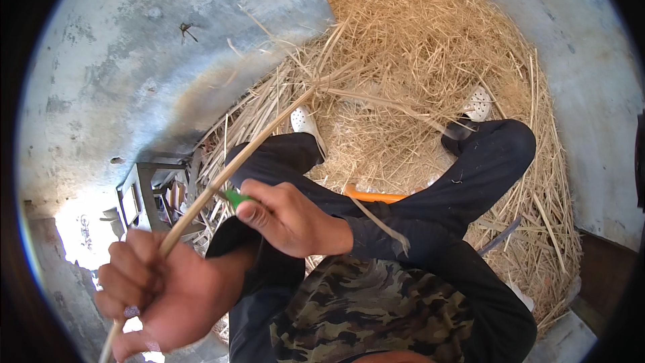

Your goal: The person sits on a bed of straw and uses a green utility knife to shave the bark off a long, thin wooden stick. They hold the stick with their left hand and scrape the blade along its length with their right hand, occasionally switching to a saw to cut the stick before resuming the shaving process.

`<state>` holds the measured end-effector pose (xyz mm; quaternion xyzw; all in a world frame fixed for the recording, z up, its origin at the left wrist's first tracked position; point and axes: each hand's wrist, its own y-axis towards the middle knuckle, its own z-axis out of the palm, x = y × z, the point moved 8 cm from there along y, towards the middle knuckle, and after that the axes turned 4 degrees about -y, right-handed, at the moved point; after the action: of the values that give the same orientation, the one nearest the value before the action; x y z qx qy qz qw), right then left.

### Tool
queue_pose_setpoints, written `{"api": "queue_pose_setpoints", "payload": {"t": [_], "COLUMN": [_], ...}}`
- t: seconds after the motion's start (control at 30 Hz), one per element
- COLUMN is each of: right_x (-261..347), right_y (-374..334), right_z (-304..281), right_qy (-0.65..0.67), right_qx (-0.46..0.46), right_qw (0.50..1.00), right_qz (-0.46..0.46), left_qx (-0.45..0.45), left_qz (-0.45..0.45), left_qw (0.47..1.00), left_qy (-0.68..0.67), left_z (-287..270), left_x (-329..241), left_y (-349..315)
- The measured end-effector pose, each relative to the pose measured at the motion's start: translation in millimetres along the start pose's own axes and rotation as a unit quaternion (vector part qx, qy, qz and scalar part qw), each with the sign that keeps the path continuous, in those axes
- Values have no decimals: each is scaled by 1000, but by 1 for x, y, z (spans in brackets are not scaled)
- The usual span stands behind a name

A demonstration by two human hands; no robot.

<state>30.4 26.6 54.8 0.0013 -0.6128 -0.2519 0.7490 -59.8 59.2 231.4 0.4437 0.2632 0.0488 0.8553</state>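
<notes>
Mostly, loose yellow straw (416,33) covers the ground, heaped in the far middle and spreading down the right side, with longer dry stalks along its edges. A pale blue-grey wall (134,60), stained with dark patches, stands on the left, and another pale wall (564,67) curves along the right. Bright light shows at the near left.

By the left wall is a grey open frame (144,188), rather like a small box or stool, with brownish scraps (176,196) visible through its opening; whether they lie inside or behind it, I cannot tell.

A long tan stick (248,151) slants from the near left to the far middle. The left hand (161,296) is closed around its near part, fingers curled. The right hand (295,218) is closed on a green handle (236,199), thumb stretched along it, just beside the stick's middle; the handle's dark tip seems to touch the stick. An orange curved thing (373,196) lies right of the right hand, partly hidden by the sleeve.
</notes>
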Motion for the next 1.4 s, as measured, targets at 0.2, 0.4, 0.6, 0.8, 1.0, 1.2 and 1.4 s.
{"api": "queue_pose_setpoints", "payload": {"t": [0.2, 0.4, 0.6, 0.8, 1.0, 1.2, 1.4], "right_x": [-97, -99, -82, -66, -66, -54, -50], "right_y": [-2, -17, 11, 1, -4, -12, -19], "right_z": [-72, -98, -86, -70, -78, -87, -90], "right_qy": [-28, -54, -89, -139, -190, -225, -230], "right_qx": [-140, -166, -178, -166, -171, -185, -198], "right_qw": [981, 975, 975, 974, 964, 953, 949], "right_qz": [130, 140, 94, 73, 71, 78, 89], "left_qx": [-165, -141, -122, -55, -84, -82, -78], "left_qz": [-70, -133, -129, -121, -111, -107, -120], "left_qw": [976, 979, 983, 990, 990, 991, 990], "left_qy": [126, 56, 34, -34, -28, -15, 22], "left_z": [-57, -65, -55, -55, -51, -34, -26], "left_x": [143, 187, 185, 173, 173, 174, 174], "left_y": [-21, -36, -38, -47, -53, -61, -64]}}
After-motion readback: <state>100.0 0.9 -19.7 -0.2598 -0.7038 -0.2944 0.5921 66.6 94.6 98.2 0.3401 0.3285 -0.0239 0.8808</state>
